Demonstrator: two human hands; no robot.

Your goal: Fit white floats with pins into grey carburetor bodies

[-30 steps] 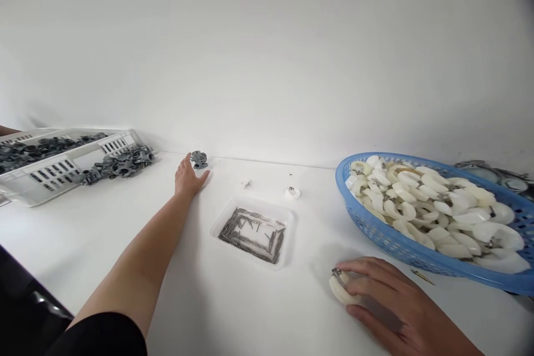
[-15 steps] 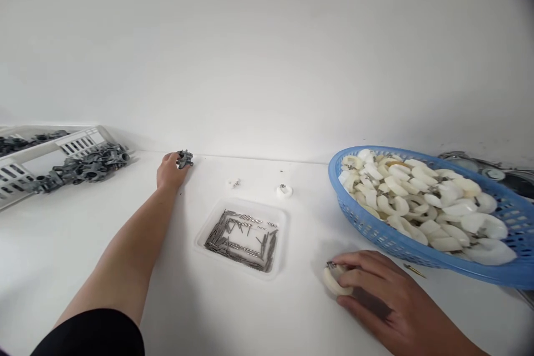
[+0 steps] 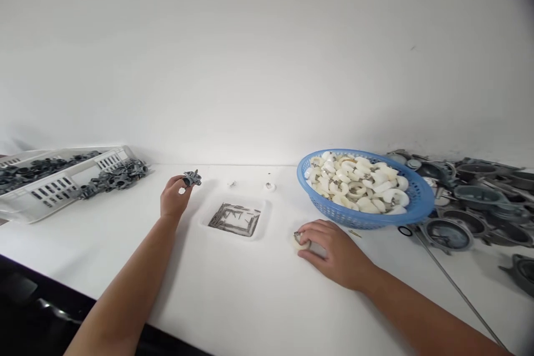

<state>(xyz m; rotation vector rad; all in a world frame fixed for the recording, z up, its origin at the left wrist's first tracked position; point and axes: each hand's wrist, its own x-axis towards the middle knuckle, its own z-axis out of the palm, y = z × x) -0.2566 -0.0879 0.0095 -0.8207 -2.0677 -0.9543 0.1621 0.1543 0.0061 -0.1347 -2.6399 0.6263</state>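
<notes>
My left hand [image 3: 173, 198] is closed around a small grey metal casting [image 3: 192, 178], held at the back left of the white table. My right hand [image 3: 334, 253] grips a white plastic ring [image 3: 301, 242] with a bit of dark metal at its top, low over the table in front of the blue basket. Between the hands a white tray [image 3: 227, 236] contains thin metal pins [image 3: 221, 226]. Behind the tray lie another white ring [image 3: 271, 187] and a tiny metal-and-white piece [image 3: 231, 184].
At right, a blue basket [image 3: 362, 221] is heaped with white rings. Large grey castings [image 3: 479, 197], a long rod [image 3: 463, 295], a black ring [image 3: 405, 231] and a brass piece [image 3: 354, 233] lie beyond. A white crate [image 3: 54, 194] and a pile of grey castings [image 3: 112, 175] stand left.
The view has pulled back, showing more castings at right and the table's front edge. My left hand has turned the grey casting and drawn it nearer. My right hand still holds the ring.
</notes>
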